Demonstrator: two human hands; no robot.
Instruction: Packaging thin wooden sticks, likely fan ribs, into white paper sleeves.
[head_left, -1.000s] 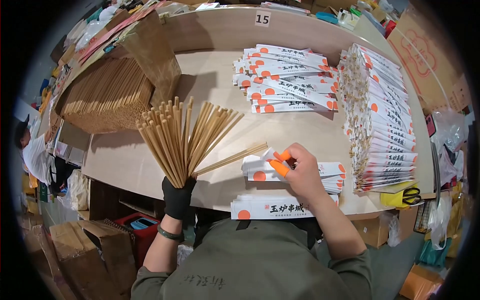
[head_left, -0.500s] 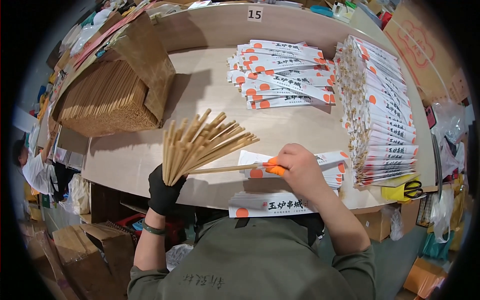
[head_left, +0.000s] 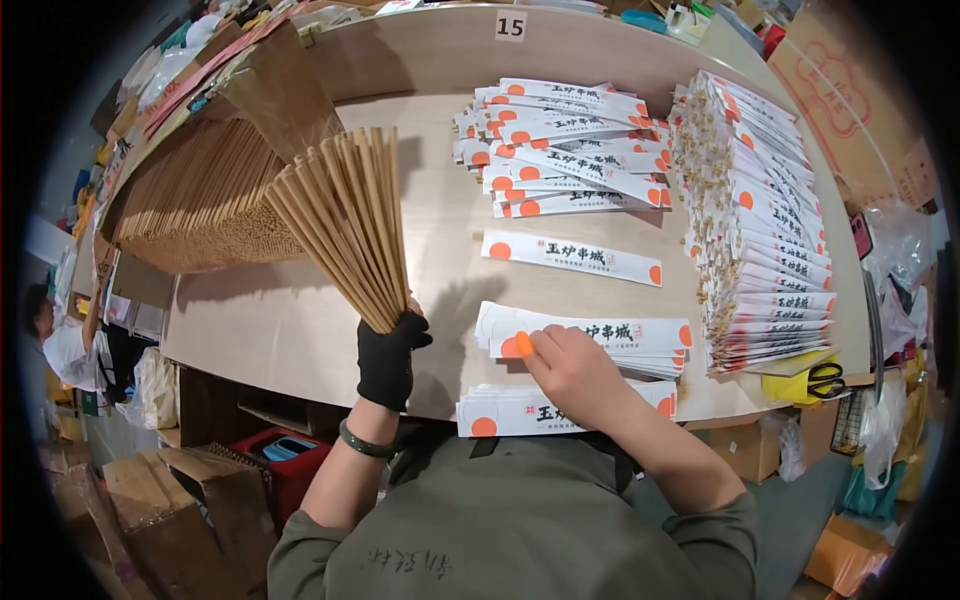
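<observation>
My left hand (head_left: 388, 365), in a black glove, is closed around the lower ends of a bundle of wooden chopsticks (head_left: 350, 220), which fan out upward. My right hand (head_left: 565, 365) wears an orange finger cover. Its fingers are bent together at the left part of the top paper sleeve (head_left: 650, 333), on a small stack of white sleeves with orange dots. Closer to me lies a second stack of flat sleeves (head_left: 500, 412). Beyond my right hand rests a single filled sleeve (head_left: 575, 257), a chopstick end showing at its left.
An open cardboard box (head_left: 285, 90) packed with chopsticks (head_left: 200, 200) stands at the left. At the back lies a loose pile of filled sleeves (head_left: 570, 150). A tall stack of them (head_left: 770, 220) is on the right, near black-handled scissors (head_left: 826, 380). A person (head_left: 75, 345) is at far left.
My right hand has let go of the sleeved chopsticks, now lying on the table, and moved to the sleeve stack. My left hand has shifted right, its chopstick bundle now more upright.
</observation>
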